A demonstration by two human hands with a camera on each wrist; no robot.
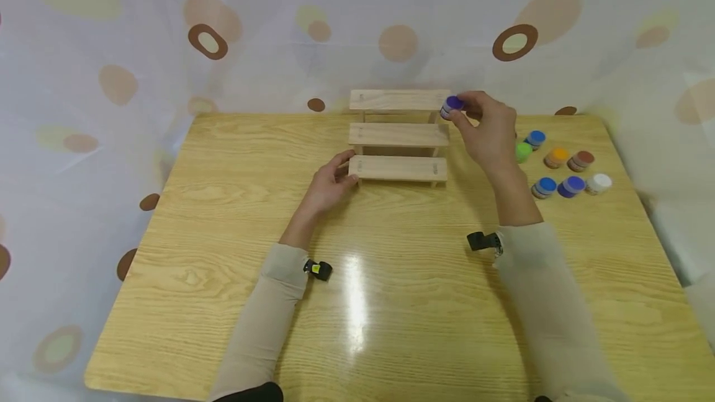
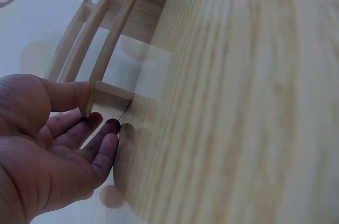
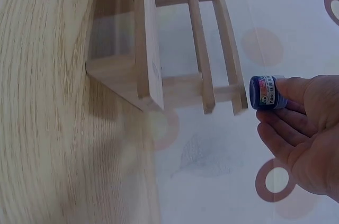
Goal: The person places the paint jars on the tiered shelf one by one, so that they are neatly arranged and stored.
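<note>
A three-step wooden rack (image 1: pixel 398 135) stands at the back middle of the table. My left hand (image 1: pixel 329 185) rests against the left end of its lowest step (image 2: pixel 108 99), thumb on top and fingers (image 2: pixel 87 139) below. My right hand (image 1: pixel 486 126) pinches a small purple-lidded paint pot (image 1: pixel 451 106) in its fingertips, held in the air just off the right end of the top step (image 3: pixel 233 83). In the right wrist view the pot (image 3: pixel 266 92) lies sideways in the fingers.
Several more paint pots stand on the table's right: blue (image 1: pixel 536 138), green (image 1: pixel 522 151), orange (image 1: pixel 556 157), brown (image 1: pixel 581 160), white (image 1: pixel 599 183), purple (image 1: pixel 571 186), blue (image 1: pixel 544 187). A spotted curtain (image 1: pixel 223 36) hangs behind the wooden table (image 1: pixel 223 234).
</note>
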